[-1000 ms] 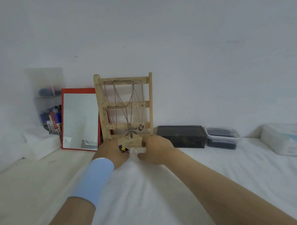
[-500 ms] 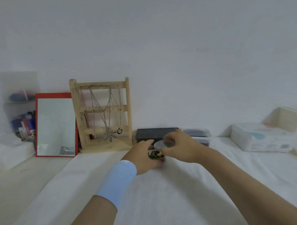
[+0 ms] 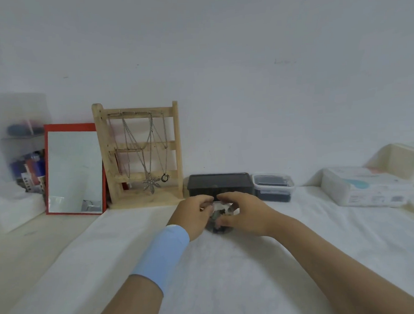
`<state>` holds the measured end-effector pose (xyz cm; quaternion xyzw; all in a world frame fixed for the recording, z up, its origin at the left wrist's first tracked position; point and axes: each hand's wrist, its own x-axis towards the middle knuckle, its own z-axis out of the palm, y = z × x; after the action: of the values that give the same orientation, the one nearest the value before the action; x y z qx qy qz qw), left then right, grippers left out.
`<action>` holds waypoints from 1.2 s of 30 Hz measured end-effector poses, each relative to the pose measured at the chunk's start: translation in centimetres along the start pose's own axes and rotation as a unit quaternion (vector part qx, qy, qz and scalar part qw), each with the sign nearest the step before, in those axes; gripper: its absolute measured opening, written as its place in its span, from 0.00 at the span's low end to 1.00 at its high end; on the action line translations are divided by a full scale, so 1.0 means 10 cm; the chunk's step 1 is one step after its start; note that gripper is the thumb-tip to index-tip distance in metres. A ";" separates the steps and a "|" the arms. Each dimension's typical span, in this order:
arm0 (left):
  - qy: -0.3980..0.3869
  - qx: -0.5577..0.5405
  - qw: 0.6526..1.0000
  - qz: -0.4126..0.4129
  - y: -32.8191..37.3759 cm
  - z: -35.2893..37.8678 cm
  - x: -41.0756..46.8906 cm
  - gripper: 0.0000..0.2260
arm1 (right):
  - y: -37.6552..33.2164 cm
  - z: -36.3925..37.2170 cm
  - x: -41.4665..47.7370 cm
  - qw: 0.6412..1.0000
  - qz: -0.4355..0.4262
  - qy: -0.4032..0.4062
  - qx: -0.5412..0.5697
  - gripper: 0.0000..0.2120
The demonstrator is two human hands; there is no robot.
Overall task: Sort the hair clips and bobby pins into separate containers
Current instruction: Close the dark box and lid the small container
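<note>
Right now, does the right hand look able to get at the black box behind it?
Probably yes. The black box stands just behind the right hand, with nothing between them. But both that hand and the left hand hold the small container, so it must let go first.

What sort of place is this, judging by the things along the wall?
Probably a dressing corner at home: a red-framed mirror, a wooden stand hung with necklaces, and lidded storage boxes stand along the wall. The left hand and the right hand hold a small container.
</note>
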<state>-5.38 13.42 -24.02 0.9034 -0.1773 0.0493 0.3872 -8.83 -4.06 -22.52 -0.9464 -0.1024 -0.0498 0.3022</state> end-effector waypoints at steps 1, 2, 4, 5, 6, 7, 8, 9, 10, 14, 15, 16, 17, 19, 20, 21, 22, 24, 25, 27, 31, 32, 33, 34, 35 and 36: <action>0.002 0.011 1.000 0.002 -0.01 0.00 0.01 0.16 | 0.01 0.01 0.00 1.000 0.003 -0.001 0.001 0.33; -0.001 0.030 1.000 0.005 -0.01 0.00 0.01 0.16 | 0.03 0.02 0.00 1.000 0.005 -0.002 0.003 0.34; -0.022 0.090 0.996 0.010 -0.02 0.01 0.02 0.16 | 0.07 0.03 0.01 1.000 0.017 -0.011 0.020 0.35; -0.032 0.121 0.992 0.015 -0.02 0.01 0.03 0.17 | 0.08 0.03 0.01 0.999 0.024 -0.019 0.037 0.34; -0.039 0.146 0.988 0.020 -0.02 0.01 0.03 0.17 | 0.08 0.03 0.00 0.998 0.027 -0.026 0.052 0.32; -0.043 0.161 0.986 0.023 -0.02 0.01 0.03 0.18 | 0.08 0.02 0.00 0.997 0.028 -0.032 0.059 0.30; -0.047 0.167 0.985 0.023 -0.03 0.01 0.02 0.18 | 0.09 0.02 0.00 0.998 0.027 -0.036 0.055 0.28; -0.049 0.169 0.984 0.021 -0.03 0.01 0.03 0.19 | 0.10 0.02 0.00 0.998 0.027 -0.038 0.047 0.28; -0.049 0.167 0.985 0.019 -0.04 0.00 0.02 0.20 | 0.10 0.03 0.00 0.998 0.025 -0.039 0.041 0.28; -0.043 0.157 0.986 0.020 -0.02 0.03 -0.01 0.19 | 0.13 0.07 -0.01 0.999 0.024 -0.037 0.022 0.29; -0.040 0.151 0.987 0.025 -0.01 0.03 -0.02 0.18 | 0.13 0.08 -0.01 0.999 0.021 -0.037 0.013 0.30; -0.041 0.145 0.988 0.028 0.00 0.04 -0.02 0.17 | 0.13 0.09 -0.01 0.999 0.016 -0.035 0.004 0.33; -0.043 0.140 0.989 0.028 0.00 0.05 -0.03 0.17 | 0.12 0.10 -0.02 0.999 0.011 -0.031 -0.005 0.37; -0.045 0.148 0.987 0.032 0.02 0.04 -0.03 0.17 | 0.08 0.10 -0.02 1.000 0.002 -0.005 -0.017 0.40; -0.042 0.154 0.987 0.035 0.03 0.04 -0.02 0.18 | 0.08 0.08 -0.03 1.000 -0.003 0.011 -0.021 0.40; -0.033 0.150 0.987 0.035 0.05 0.03 0.00 0.19 | 0.07 0.06 -0.03 0.999 -0.010 0.024 -0.022 0.39; -0.017 0.138 0.990 0.038 0.08 0.02 0.01 0.20 | 0.07 0.02 -0.04 0.999 -0.017 0.038 -0.022 0.37; 0.023 0.117 0.991 0.056 0.19 -0.01 0.09 0.19 | 0.12 -0.14 -0.06 0.997 -0.011 0.076 -0.003 0.37; 0.038 0.113 0.991 0.067 0.27 -0.01 0.15 0.19 | 0.16 -0.26 -0.07 0.995 0.005 0.098 0.022 0.38; 0.044 0.123 0.988 0.088 0.43 0.02 0.28 0.18 | 0.28 -0.51 -0.10 0.986 0.043 0.145 0.064 0.37; -0.025 0.180 0.975 0.131 0.79 0.29 0.53 0.18 | 0.65 -0.87 -0.11 0.968 0.110 0.216 0.056 0.34; -0.038 0.196 0.970 0.141 0.86 0.38 0.59 0.17 | 0.74 -0.91 -0.11 0.963 0.130 0.228 0.068 0.34; -0.046 0.219 0.963 0.151 0.91 0.48 0.65 0.16 | 0.83 -0.93 -0.10 0.957 0.149 0.234 0.079 0.34; -0.050 0.245 0.955 0.157 0.94 0.57 0.70 0.16 | 0.91 -0.95 -0.09 0.953 0.171 0.236 0.084 0.35; -0.058 0.270 0.948 0.158 0.94 0.64 0.75 0.18 | 0.99 -0.95 -0.06 0.948 0.193 0.234 0.092 0.36; -0.069 0.290 0.942 0.154 0.94 0.73 0.80 0.20 | 1.08 -0.95 -0.04 0.944 0.212 0.229 0.103 0.37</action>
<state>-1.65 -0.03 -20.87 0.9396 -0.3180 0.0955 0.0827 -7.10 -18.25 -20.90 -0.8729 0.1676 -0.1892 0.4173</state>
